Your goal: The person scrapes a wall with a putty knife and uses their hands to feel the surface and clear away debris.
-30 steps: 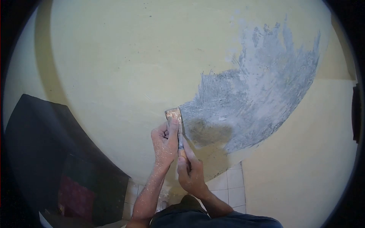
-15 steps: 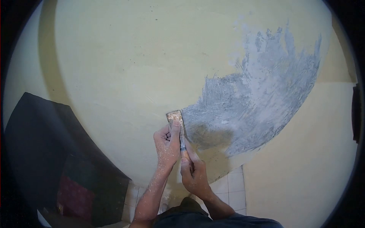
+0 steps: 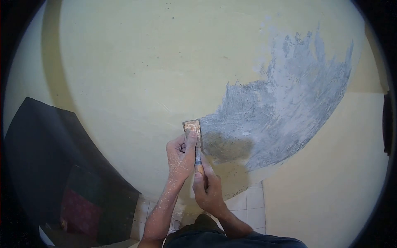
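Dark panel (image 3: 39,153): one, at the lower left edge of the one large yellow wall (image 3: 124,103)
Your left hand (image 3: 177,159): fingers curled nearly closed, thumb pressed on the scraper (image 3: 192,125), dust on the skin
Scraper: one, held in your two hands, wide end up, low on the wall, beside the grey patch's (image 3: 285,99) lower left end
Your right hand (image 3: 211,192): closed round the handle
Tiled floor (image 3: 254,202): one, below the wall's lower edge
Grey patch: one, reaching the wall's right edge

Indoor room, possibly a home, pale yellow wall (image 3: 120,95), white floor tiles (image 3: 254,206), rough grey wall patch (image 3: 289,95)
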Tool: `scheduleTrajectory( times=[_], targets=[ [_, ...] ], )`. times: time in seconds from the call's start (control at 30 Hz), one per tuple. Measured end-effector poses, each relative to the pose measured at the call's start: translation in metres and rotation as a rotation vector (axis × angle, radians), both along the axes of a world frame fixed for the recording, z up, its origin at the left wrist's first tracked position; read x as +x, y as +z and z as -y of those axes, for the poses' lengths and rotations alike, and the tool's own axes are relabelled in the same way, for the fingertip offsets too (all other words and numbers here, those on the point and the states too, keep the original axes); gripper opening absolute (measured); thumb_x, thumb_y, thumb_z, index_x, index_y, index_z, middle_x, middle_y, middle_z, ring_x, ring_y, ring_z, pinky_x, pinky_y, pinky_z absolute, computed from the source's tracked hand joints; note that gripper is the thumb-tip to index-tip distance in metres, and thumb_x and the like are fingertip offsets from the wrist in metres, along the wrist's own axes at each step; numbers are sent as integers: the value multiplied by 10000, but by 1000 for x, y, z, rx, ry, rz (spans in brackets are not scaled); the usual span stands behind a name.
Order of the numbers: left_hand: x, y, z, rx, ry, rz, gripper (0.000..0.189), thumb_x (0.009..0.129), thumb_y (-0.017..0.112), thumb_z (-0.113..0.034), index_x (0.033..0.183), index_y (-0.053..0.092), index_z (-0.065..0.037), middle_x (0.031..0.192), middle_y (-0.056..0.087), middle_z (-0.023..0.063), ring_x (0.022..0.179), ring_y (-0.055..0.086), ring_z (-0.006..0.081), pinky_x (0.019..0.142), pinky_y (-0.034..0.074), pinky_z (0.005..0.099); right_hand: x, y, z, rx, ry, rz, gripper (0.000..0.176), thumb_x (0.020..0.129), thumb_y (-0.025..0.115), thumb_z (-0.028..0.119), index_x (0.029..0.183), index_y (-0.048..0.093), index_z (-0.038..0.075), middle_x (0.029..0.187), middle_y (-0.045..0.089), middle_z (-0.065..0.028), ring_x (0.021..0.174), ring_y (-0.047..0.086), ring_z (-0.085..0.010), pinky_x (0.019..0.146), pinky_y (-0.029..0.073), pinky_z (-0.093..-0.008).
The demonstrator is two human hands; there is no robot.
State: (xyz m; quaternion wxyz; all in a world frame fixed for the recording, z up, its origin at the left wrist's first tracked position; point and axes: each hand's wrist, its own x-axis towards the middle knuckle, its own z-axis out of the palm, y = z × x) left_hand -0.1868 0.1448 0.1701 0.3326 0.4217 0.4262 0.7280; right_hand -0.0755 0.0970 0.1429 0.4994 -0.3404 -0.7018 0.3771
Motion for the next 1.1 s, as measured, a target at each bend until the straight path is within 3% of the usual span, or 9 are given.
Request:
scheduleTrajectory(
  times=[0.13, 0.23, 0.33, 0.43, 0.53, 0.73, 0.83, 0.93, 1.1],
  targets=[
    [2, 0, 0, -13, 2, -12, 412, 963, 560, -261, 630, 555, -19, 565, 435, -78, 540, 347, 15, 454, 269, 235, 8, 14, -5, -259, 236, -272, 515, 954, 447, 81, 1418, 293, -78, 620, 534, -77, 516, 502, -110, 494, 406, -264],
    [0, 5, 3, -50, -34, 6, 416, 961, 562, -264, 626, 555, -18, 562, 430, -80, 536, 341, 17, 449, 263, 240, -2, 31, -3, -241, 101, -280, 561, 939, 444, 55, 1451, 240, -49, 678, 577, -131, 526, 532, -162, 526, 447, -294],
    [-4, -2, -1, -51, 8, -65, 417, 958, 566, -260, 624, 562, -10, 554, 430, -77, 535, 346, 17, 445, 262, 244, -10, 29, -14, 112, -121, 51, 566, 915, 450, 30, 1448, 269, -35, 777, 620, -227, 571, 597, -274, 569, 475, -348],
    [0, -2, -3, -31, 36, -31, 428, 955, 567, -254, 604, 548, -8, 548, 429, -73, 535, 350, 18, 443, 264, 249, -9, 29, -16, 163, -96, 139, 567, 897, 457, 15, 1438, 293, -34, 864, 620, -294, 665, 631, -378, 605, 482, -400],
    [-2, 4, -6, 12, 20, -32, 432, 954, 568, -249, 595, 538, -11, 541, 427, -72, 526, 349, 20, 439, 263, 251, -10, 44, -14, 169, -110, 184, 546, 902, 460, 21, 1425, 314, -37, 864, 609, -313, 709, 640, -405, 599, 475, -418],
    [1, -3, -3, -23, 43, -92, 433, 950, 580, -244, 592, 525, -6, 541, 434, -72, 515, 360, 16, 435, 277, 243, -10, 39, -7, 55, -135, 227, 540, 902, 470, 35, 1413, 316, -49, 669, 569, -273, 562, 593, -381, 528, 436, -429],
    [-4, 9, -4, -3, -43, -16, 431, 952, 578, -241, 595, 517, -7, 543, 427, -77, 520, 361, 12, 439, 278, 239, -14, 34, -12, 115, -130, 195, 539, 899, 472, 31, 1410, 321, -49, 623, 549, -243, 527, 571, -370, 501, 415, -427],
    [4, -1, 1, -34, -20, -44, 426, 957, 571, -239, 602, 514, -9, 544, 412, -83, 524, 345, 10, 440, 270, 241, -8, 15, -10, 152, -131, 199, 506, 945, 400, 46, 1430, 290, -51, 581, 492, -112, 513, 492, -141, 496, 403, -309],
    [-1, 9, 3, -39, -60, -55, 423, 963, 562, -243, 611, 522, -10, 551, 404, -86, 533, 338, 7, 443, 267, 237, -10, 25, -6, 39, -74, 150, 500, 956, 395, 56, 1430, 283, -56, 575, 502, -84, 503, 482, -130, 490, 402, -308]
  ],
)
